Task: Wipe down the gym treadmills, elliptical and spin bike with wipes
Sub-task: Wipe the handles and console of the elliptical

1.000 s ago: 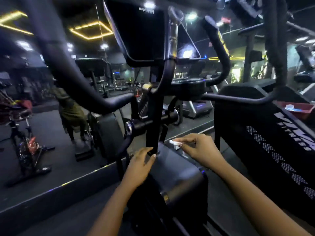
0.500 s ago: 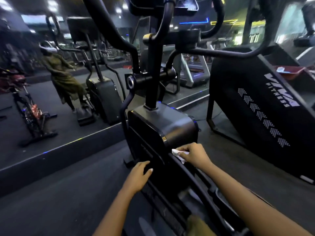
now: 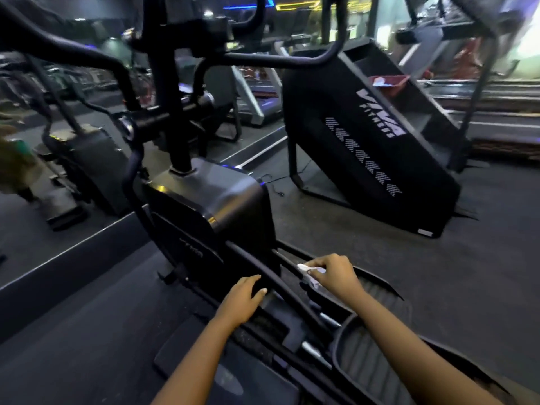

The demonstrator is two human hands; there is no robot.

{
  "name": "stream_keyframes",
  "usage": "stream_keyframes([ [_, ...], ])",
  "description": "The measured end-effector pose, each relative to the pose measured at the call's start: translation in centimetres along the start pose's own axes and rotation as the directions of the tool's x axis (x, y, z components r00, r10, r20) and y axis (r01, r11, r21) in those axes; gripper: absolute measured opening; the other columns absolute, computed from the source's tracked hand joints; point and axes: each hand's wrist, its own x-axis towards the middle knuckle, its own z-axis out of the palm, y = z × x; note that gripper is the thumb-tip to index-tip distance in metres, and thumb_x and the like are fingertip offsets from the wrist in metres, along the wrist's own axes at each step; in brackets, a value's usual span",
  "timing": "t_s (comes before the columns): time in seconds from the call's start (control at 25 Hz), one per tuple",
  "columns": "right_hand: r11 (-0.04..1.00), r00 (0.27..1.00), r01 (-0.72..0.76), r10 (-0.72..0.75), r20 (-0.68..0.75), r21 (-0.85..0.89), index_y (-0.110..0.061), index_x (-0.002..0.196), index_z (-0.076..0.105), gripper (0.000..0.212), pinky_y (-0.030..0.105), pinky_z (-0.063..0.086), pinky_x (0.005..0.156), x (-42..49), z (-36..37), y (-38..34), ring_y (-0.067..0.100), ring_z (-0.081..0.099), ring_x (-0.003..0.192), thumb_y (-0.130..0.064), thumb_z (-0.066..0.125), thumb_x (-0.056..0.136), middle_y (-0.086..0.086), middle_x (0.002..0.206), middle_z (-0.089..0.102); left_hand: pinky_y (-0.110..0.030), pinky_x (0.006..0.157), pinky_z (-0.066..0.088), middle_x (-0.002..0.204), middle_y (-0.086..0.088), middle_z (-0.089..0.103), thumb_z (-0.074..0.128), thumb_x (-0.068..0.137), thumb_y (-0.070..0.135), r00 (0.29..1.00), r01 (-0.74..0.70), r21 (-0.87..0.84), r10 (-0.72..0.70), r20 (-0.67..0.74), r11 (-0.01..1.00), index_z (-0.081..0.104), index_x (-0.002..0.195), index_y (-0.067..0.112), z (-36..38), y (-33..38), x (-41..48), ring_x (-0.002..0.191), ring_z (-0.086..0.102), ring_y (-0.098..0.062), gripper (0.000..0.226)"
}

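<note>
wipe (image 3: 310, 272) pinched in right hand (image 3: 336, 276) lies lengthwise along rail (image 3: 285, 258) of elliptical (image 3: 210, 206).

Black machines and one white wipe are showing under coloured gym lights.

The elliptical (image 3: 210, 200) at centre is showing glossy black on its housing, with a thin silver trim running along the edge; its pedal (image 3: 377, 290) at lower right is carrying a black ribbed pattern. The wipe (image 3: 309, 270) at lower centre is standing out white against the black rail. The stair climber (image 3: 344, 159) at right is showing matte black, with white lettering and a band of white dotted slashes running down its side panel. A tray (image 3: 391, 81) at upper right is showing red. The floor (image 3: 438, 273) is lying dark grey. A blue light strip (image 3: 239, 7) and a yellow light strip (image 3: 295, 6) are glowing along the top edge.
</note>
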Motion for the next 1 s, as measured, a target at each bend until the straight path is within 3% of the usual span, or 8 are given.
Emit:
stream_keyframes([
  [0.08, 0.998, 0.996, -0.064, 0.062, -0.062, -0.024, -0.01, 0.096, 0.074, 0.018, 0.002, 0.036, 0.054, -2.1, -1.9, 2.4, 0.003, 0.056, 0.053, -0.019, 0.061, 0.088, 0.015, 0.081, 0.072, -0.024, 0.105, 0.028, 0.147, -0.005, 0.036, 0.043, 0.099, 0.034, 0.995, -0.086, 0.022, 0.085, 0.045, 0.996, 0.034, 0.145, 0.014, 1.7, 2.4, 1.5, 0.134, 0.036, -0.019, 0.05],
  [0.16, 0.989, 0.98, -0.149, 0.148, -0.13, 0.004, -0.013, 0.096, 0.075, 0.02, 0.003, 0.037, 0.055, -4.6, -3.6, 4.7, 0.004, 0.061, 0.065, -0.026, 0.063, 0.089, 0.012, 0.076, 0.073, -0.023, 0.104, 0.027, 0.145, -0.007, 0.039, 0.046, 0.099, 0.031, 0.982, -0.163, 0.014, 0.161, 0.099, 0.986, 0.038, 0.142, 0.011, 3.7, 4.9, 2.5, 0.133, 0.037, -0.02, 0.048],
  [0.32, 0.914, 0.858, -0.395, 0.404, -0.317, 0.096, -0.013, 0.089, 0.076, 0.024, 0.015, 0.042, 0.064, -12.0, -7.3, 8.6, 0.013, 0.067, 0.081, -0.033, 0.065, 0.086, 0.011, 0.075, 0.073, -0.025, 0.107, 0.027, 0.144, -0.014, 0.04, 0.049, 0.098, 0.027, 0.879, -0.397, 0.008, 0.377, 0.29, 0.918, 0.037, 0.141, 0.008, 8.9, 10.3, 3.6, 0.133, 0.038, -0.024, 0.049],
  [0.44, 0.821, 0.699, -0.55, 0.554, -0.452, 0.155, -0.012, 0.076, 0.075, 0.029, 0.025, 0.047, 0.069, -19.0, -8.5, 11.1, 0.012, 0.066, 0.073, -0.037, 0.065, 0.085, 0.009, 0.066, 0.071, -0.026, 0.107, 0.025, 0.145, -0.012, 0.039, 0.047, 0.098, 0.029, 0.719, -0.6, 0.002, 0.538, 0.44, 0.8, 0.036, 0.142, 0.009, 13.2, 15.1, 3.7, 0.135, 0.036, -0.023, 0.049],
  [0.64, 0.563, 0.352, -0.785, 0.748, -0.562, 0.258, -0.024, 0.059, 0.071, 0.029, 0.022, 0.036, 0.051, -32.9, -10.7, 14.7, 0.011, 0.059, 0.056, -0.031, 0.064, 0.087, 0.008, 0.067, 0.071, -0.024, 0.106, 0.025, 0.143, -0.012, 0.042, 0.046, 0.099, 0.029, 0.379, -0.826, -0.089, 0.666, 0.643, 0.556, 0.038, 0.141, 0.008, 22.4, 26.1, -0.9, 0.133, 0.038, -0.024, 0.048],
  [0.76, 0.44, 0.122, -0.793, 0.792, -0.598, 0.422, -0.021, 0.053, 0.067, 0.036, 0.009, 0.034, 0.047, -42.1, -12.8, 17.2, 0.0, 0.055, 0.052, -0.038, 0.064, 0.086, 0.005, 0.055, 0.065, -0.025, 0.105, 0.025, 0.141, -0.014, 0.043, 0.046, 0.098, 0.028, 0.161, -0.91, -0.164, 0.688, 0.707, 0.381, 0.038, 0.141, 0.008, 28.5, 33.6, -6.8, 0.131, 0.04, -0.025, 0.047],
  [0.88, 0.353, -0.04, -0.778, 0.798, -0.601, 0.52, -0.014, 0.071, 0.075, 0.03, 0.008, 0.034, 0.046, -50.4, -15.0, 19.2, -0.007, 0.051, 0.049, -0.039, 0.065, 0.085, -0.009, 0.038, 0.054, -0.028, 0.106, 0.027, 0.143, -0.012, 0.042, 0.045, 0.099, 0.032, -0.009, -0.951, -0.215, 0.676, 0.737, 0.222, 0.038, 0.141, 0.011, 34.2, 40.6, -12.6, 0.132, 0.039, -0.025, 0.048],
  [1.0, 0.301, -0.179, -0.736, 0.778, -0.602, 0.607, -0.012, 0.069, 0.075, 0.029, 0.008, 0.039, 0.048, -59.7, -18.2, 21.7, -0.002, 0.054, 0.051, -0.036, 0.065, 0.084, -0.004, 0.044, 0.058, -0.026, 0.105, 0.025, 0.144, -0.012, 0.04, 0.043, 0.099, 0.034, -0.134, -0.962, -0.253, 0.631, 0.764, 0.102, 0.039, 0.142, 0.01, 40.3, 48.8, -19.3, 0.133, 0.038, -0.024, 0.048],
])
